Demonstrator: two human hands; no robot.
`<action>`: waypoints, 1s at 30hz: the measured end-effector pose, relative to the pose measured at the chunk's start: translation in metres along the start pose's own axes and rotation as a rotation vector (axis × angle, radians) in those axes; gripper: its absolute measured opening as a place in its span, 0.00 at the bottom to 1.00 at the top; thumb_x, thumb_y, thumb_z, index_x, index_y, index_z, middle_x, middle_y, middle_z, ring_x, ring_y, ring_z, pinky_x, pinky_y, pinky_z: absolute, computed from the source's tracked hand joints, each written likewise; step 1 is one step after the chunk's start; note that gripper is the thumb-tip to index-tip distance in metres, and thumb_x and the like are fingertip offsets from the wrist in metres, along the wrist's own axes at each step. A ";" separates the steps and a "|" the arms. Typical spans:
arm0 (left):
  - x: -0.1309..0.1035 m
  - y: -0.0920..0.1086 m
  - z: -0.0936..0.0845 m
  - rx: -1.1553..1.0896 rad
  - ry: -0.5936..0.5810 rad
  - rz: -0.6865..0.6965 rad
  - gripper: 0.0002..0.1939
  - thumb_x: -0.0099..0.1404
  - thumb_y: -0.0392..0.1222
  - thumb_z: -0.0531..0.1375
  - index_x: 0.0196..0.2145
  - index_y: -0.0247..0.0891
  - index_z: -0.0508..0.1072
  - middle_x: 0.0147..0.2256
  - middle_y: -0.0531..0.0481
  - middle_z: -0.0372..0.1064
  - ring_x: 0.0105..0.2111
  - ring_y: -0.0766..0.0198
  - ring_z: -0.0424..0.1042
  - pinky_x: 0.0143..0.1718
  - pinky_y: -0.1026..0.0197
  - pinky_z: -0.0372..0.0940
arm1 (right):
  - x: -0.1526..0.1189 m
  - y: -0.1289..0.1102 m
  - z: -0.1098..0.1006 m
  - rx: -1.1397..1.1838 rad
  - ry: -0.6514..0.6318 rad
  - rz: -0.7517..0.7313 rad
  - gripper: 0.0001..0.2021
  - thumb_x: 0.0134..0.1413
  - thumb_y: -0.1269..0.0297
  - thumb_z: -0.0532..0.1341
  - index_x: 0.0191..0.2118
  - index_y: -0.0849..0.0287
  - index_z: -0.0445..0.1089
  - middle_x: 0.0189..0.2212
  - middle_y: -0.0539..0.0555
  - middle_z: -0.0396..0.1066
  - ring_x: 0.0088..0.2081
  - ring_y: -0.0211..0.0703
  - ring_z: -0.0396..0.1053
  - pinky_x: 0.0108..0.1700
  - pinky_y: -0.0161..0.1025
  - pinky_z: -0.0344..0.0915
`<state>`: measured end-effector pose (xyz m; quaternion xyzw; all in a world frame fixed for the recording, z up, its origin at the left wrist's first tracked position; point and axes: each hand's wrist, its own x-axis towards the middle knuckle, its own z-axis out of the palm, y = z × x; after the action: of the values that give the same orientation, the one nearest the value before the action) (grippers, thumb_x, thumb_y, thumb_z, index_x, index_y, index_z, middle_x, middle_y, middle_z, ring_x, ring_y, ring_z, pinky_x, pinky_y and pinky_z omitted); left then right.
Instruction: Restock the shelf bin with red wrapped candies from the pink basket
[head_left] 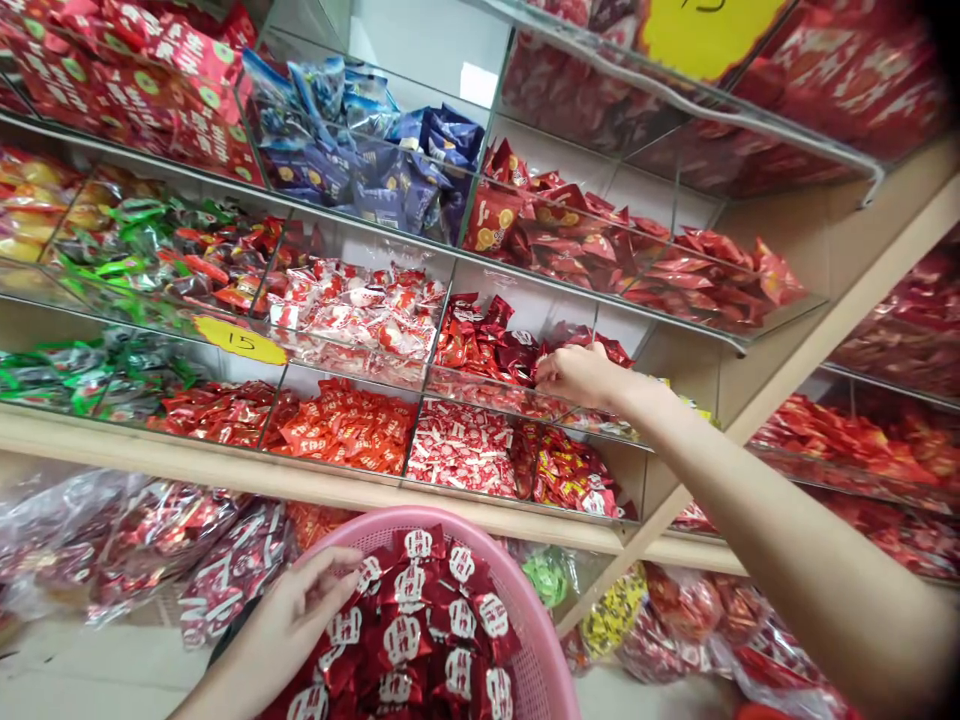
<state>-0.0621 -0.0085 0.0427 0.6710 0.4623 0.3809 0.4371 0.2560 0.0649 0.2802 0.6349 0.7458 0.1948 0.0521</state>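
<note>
Two spots: your right hand (581,377) reaches dark packets (519,352) behind the clear panel (474,388), fingers bent, grip too hidden to tell; your left hand (311,600) curls, fingers slightly parted, over maroon packets (403,637) in the pink basket (553,645). Keep it level; avoid bumping that panel.

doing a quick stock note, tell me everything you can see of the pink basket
The pink basket looks round and plastic, with a smooth rim and small holes in its wall. Its open mouth faces up, and it holds many dark red packets with white printed patches. It is in front of the shelves; the picture's bottom edge cuts it off. The left hand is over its left side; whether it touches the rim is unclear.
</note>
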 end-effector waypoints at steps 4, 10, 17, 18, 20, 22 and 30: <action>0.003 0.000 0.001 0.043 -0.042 0.005 0.17 0.59 0.56 0.55 0.38 0.44 0.73 0.37 0.48 0.72 0.42 0.53 0.67 0.42 0.60 0.62 | 0.005 0.001 0.000 -0.033 -0.012 0.038 0.05 0.44 0.71 0.61 0.22 0.57 0.72 0.23 0.54 0.71 0.33 0.46 0.68 0.40 0.44 0.54; 0.004 0.005 0.005 0.025 -0.054 -0.009 0.15 0.58 0.55 0.57 0.38 0.46 0.73 0.37 0.50 0.73 0.42 0.54 0.68 0.39 0.62 0.62 | 0.004 0.022 -0.012 0.046 0.021 0.023 0.07 0.46 0.70 0.60 0.22 0.57 0.72 0.21 0.50 0.69 0.24 0.38 0.63 0.31 0.36 0.55; 0.003 0.023 0.015 0.026 -0.097 -0.017 0.18 0.57 0.57 0.56 0.38 0.43 0.73 0.35 0.50 0.72 0.38 0.56 0.68 0.39 0.60 0.62 | -0.032 0.034 -0.043 0.219 0.225 0.020 0.05 0.46 0.69 0.61 0.23 0.59 0.71 0.17 0.47 0.67 0.20 0.34 0.60 0.27 0.34 0.56; 0.004 0.026 0.017 0.017 -0.117 -0.020 0.18 0.58 0.57 0.56 0.38 0.43 0.73 0.36 0.49 0.72 0.38 0.56 0.68 0.39 0.60 0.62 | -0.041 0.032 -0.046 0.236 0.271 0.013 0.05 0.47 0.68 0.60 0.23 0.59 0.70 0.17 0.47 0.67 0.20 0.34 0.59 0.26 0.34 0.56; 0.005 0.036 0.021 -0.042 -0.189 -0.031 0.19 0.58 0.57 0.56 0.39 0.41 0.72 0.35 0.49 0.72 0.37 0.57 0.68 0.38 0.59 0.62 | -0.060 0.024 -0.049 0.276 0.374 0.008 0.07 0.49 0.66 0.59 0.23 0.59 0.69 0.16 0.47 0.66 0.19 0.34 0.60 0.25 0.34 0.57; 0.007 0.050 0.026 -0.199 -0.283 -0.077 0.19 0.60 0.56 0.55 0.40 0.39 0.72 0.37 0.47 0.72 0.36 0.59 0.69 0.37 0.59 0.63 | -0.080 0.009 -0.043 0.368 0.470 0.003 0.07 0.53 0.65 0.57 0.26 0.59 0.68 0.17 0.48 0.67 0.20 0.35 0.63 0.25 0.34 0.60; 0.019 0.099 0.041 -0.950 -0.587 -0.293 0.28 0.65 0.59 0.45 0.47 0.31 0.66 0.44 0.35 0.70 0.36 0.59 0.72 0.36 0.59 0.65 | -0.147 -0.094 0.071 0.507 0.625 -0.298 0.12 0.61 0.72 0.49 0.48 0.61 0.63 0.46 0.61 0.68 0.48 0.42 0.68 0.47 0.37 0.68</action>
<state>0.0088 -0.0186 0.1239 0.4075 0.1881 0.2802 0.8486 0.2199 -0.0729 0.1566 0.4235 0.8336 0.1786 -0.3063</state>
